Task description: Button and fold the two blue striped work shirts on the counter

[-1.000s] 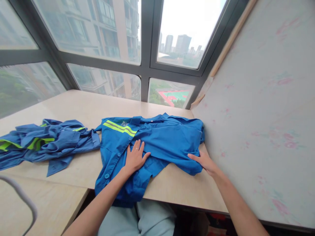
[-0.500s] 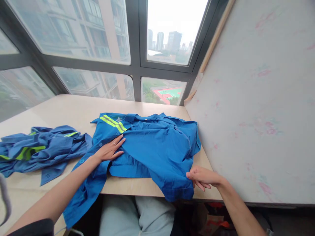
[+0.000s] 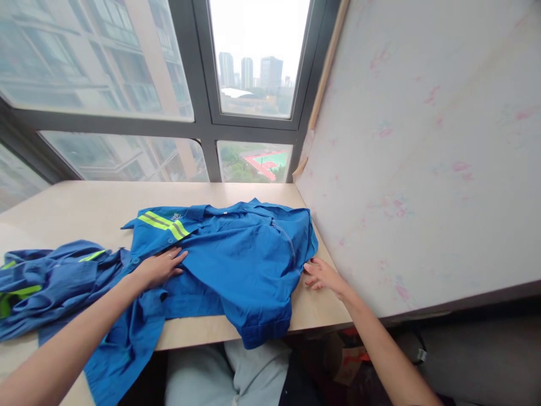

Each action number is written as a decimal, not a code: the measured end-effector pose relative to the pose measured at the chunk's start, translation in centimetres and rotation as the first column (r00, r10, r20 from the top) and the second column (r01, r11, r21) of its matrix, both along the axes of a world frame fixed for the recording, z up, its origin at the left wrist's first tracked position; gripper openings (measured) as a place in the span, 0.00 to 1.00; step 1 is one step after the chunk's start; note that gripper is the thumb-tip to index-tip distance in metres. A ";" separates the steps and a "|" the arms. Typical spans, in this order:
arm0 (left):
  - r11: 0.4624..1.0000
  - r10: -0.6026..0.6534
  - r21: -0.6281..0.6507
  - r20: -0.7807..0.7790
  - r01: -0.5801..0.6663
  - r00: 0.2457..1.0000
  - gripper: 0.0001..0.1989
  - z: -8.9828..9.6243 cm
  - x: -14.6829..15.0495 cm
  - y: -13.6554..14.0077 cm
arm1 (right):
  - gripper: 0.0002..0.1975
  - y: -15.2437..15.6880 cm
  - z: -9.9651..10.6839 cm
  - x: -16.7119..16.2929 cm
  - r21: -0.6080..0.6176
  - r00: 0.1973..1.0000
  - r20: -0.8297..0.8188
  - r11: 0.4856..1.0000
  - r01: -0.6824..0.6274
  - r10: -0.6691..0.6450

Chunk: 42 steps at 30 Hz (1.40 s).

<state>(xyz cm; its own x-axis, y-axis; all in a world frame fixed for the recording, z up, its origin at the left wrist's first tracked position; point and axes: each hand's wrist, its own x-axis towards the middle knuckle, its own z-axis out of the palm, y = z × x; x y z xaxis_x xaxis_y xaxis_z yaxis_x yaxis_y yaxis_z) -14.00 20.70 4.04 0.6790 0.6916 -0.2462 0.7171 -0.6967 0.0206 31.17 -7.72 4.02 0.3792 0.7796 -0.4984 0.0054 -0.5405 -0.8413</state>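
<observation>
On the pale tabletop [image 3: 192, 332], just ahead of the lap, a blue work shirt [image 3: 249, 259] lies spread, collar [image 3: 203, 211] toward the window frame [image 3: 203, 127], wrinkled, not squared up. Left hand [image 3: 159, 269]: palm down on the shirt by the button strip, below the yellow-grey stripe [image 3: 164, 224], fingers slightly apart, nothing pinched that I can see. Right hand [image 3: 322, 275]: at the shirt's right edge, fingers loosely curled. Can't tell whether fabric is pinched there or only touched. My read of the step: smoothing the cloth out. To do it well: use the left palm flat as anchor, pressure spread, so the strip doesn't drag; work the right side by its edge, not mid-panel; pull outward and low along the table, short strokes. Smooth from anchor to edge so creases run off instead of bunching. Watch the hemmed end [image 3: 266, 327] and the near left flap [image 3: 127, 349]: both run past the front edge, so their weight could tug the rest lapward. Relative to the grip: most of the shirt sits between the hands, collar beyond both, hemmed end nearer the body and left of the right hand. Second blue garment [image 3: 63, 276] is crumpled on the left, against or under the shirt's flap; the forearm hides which.
</observation>
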 end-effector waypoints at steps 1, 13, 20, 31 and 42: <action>0.997 0.079 -0.010 -0.049 -0.080 0.996 0.25 1.0 1.5 -0.8 | 0.29 0.2 -0.1 -0.4 0.025 0.999 -0.045 1.000 -0.016 0.017; 0.853 0.458 0.036 0.425 -0.520 0.781 0.34 -4.0 16.3 -18.7 | 0.25 2.1 2.8 -1.5 0.373 0.979 -0.192 0.919 0.131 -0.062; 0.910 0.269 0.127 0.547 -0.396 0.793 0.43 -7.5 9.8 -22.3 | 0.13 2.1 5.0 0.2 0.488 0.931 -0.351 0.829 0.273 -0.100; 0.977 0.214 -0.073 0.382 -0.201 0.899 0.16 -1.7 2.6 -23.0 | 0.17 4.1 5.6 0.9 0.446 0.889 -0.214 0.769 0.457 -0.405; 0.807 0.575 -0.368 0.667 -0.461 0.473 0.20 3.7 0.6 -21.0 | 0.24 3.0 14.1 2.6 -0.432 0.608 0.652 0.881 -0.194 0.454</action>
<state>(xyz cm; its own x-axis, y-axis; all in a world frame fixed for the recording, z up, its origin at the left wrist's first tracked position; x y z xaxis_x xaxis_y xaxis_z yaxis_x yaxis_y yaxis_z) -13.41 -0.35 7.72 0.1873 0.9815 0.0393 0.6454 -0.1531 0.7484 33.77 -4.71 18.12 0.4627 0.7909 -0.4005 0.7560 -0.5880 -0.2877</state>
